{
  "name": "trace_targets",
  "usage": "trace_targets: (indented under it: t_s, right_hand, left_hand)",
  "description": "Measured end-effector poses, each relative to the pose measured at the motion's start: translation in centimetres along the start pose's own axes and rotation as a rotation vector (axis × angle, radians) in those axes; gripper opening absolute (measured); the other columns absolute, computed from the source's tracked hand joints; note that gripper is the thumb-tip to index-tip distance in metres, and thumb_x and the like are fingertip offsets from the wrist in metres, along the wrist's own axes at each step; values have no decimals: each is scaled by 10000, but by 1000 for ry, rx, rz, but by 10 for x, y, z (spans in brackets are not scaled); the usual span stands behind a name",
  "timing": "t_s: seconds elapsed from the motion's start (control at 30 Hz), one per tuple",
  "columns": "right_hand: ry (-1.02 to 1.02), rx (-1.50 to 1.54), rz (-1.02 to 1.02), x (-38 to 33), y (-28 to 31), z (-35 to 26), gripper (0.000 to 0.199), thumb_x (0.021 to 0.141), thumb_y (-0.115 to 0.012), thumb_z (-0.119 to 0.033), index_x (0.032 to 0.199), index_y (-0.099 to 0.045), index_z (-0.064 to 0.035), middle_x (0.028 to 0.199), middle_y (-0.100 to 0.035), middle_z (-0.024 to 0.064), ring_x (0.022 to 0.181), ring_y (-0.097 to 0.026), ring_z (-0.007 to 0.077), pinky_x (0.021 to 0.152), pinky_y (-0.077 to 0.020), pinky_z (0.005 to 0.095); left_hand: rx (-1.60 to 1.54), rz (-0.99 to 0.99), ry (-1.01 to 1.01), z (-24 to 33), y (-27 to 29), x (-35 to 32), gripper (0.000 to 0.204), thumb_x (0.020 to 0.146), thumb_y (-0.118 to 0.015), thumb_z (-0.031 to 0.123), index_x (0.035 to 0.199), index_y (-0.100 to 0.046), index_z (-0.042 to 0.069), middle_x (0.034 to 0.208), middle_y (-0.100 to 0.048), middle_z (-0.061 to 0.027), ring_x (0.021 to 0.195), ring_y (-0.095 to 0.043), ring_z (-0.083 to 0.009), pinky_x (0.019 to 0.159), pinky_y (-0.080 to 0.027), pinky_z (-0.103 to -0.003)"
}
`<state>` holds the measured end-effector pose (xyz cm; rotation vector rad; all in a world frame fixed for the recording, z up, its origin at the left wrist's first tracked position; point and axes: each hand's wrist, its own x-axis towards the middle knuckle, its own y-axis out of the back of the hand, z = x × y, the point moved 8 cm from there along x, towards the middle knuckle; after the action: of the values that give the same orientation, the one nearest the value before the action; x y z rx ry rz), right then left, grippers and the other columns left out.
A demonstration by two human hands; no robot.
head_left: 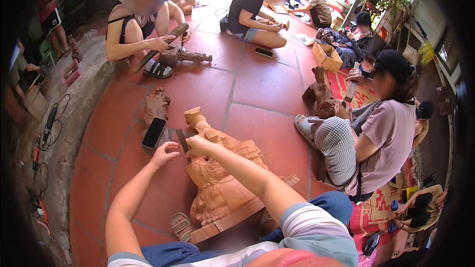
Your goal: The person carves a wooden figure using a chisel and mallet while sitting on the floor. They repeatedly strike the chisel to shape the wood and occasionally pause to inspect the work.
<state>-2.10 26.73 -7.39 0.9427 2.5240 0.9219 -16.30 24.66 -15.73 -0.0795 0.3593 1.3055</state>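
Observation:
A carved wooden statue [222,183] lies on its back on the red tile floor between my legs, its head pointing away from me. My right hand [198,144] is shut on a flat dark tool [182,140] held against the statue's upper part. My left hand [165,154] hovers just left of the tool, fingers loosely apart, holding nothing that I can see. A black phone [154,132] rests on a smaller carved wood piece [157,106] to the left of my hands.
Several people sit around on the tiles carving other wooden figures. One at the far left holds a wooden mallet [163,45]. One at the right works on a dark figure [320,91]. Another phone [263,52] lies on the floor. Power tools and cables [47,128] lie along the left curb.

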Motion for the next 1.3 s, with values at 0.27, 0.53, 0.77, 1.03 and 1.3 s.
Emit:
trace_targets:
  t_s: [0.27, 0.53, 0.77, 1.03, 1.3]
  right_hand:
    - [-72, -385, -91, 10, -17, 4, 258, 622, -735, -183, 818, -650, -38, 726, -647, 157, 739, -649, 303, 649, -513, 390]
    - [-124, -425, -77, 23, -19, 13, 435, 597, -727, -200, 988, -631, -37, 777, -656, 160, 757, -655, 293, 665, -523, 390]
    - [-119, -350, 17, 30, -16, 28, 351, 560, -750, -225, 844, -642, -50, 756, -655, 149, 735, -650, 310, 666, -527, 396]
    - [-71, -385, -25, 29, -18, 27, 342, 572, -736, -250, 824, -635, -42, 724, -648, 152, 723, -647, 307, 649, -516, 392]
    - [-65, -386, -17, 24, -20, 23, 254, 578, -720, -216, 745, -667, -33, 761, -658, 161, 758, -650, 307, 690, -517, 396]
  left_hand:
    - [-73, -101, -15, 63, -24, -1, 334, 773, -690, 87, 1084, -569, 104, 956, -607, -1, 835, -578, -108, 716, -490, -262]
    - [6, -35, -114, 75, -15, 9, 294, 738, -671, -6, 1014, -580, 40, 961, -621, -34, 872, -600, -136, 717, -522, -287]
    - [1, 60, -35, 78, -10, 11, 224, 743, -674, -7, 948, -599, 41, 934, -628, -49, 800, -613, -138, 666, -545, -279]
    - [-1, 16, 37, 75, -14, 12, 217, 764, -670, 21, 971, -607, 36, 927, -640, -59, 800, -626, -151, 665, -542, -286]
    - [118, 1, 62, 77, -18, 12, 227, 754, -687, 60, 969, -629, 16, 841, -638, -45, 718, -603, -116, 624, -510, -251]
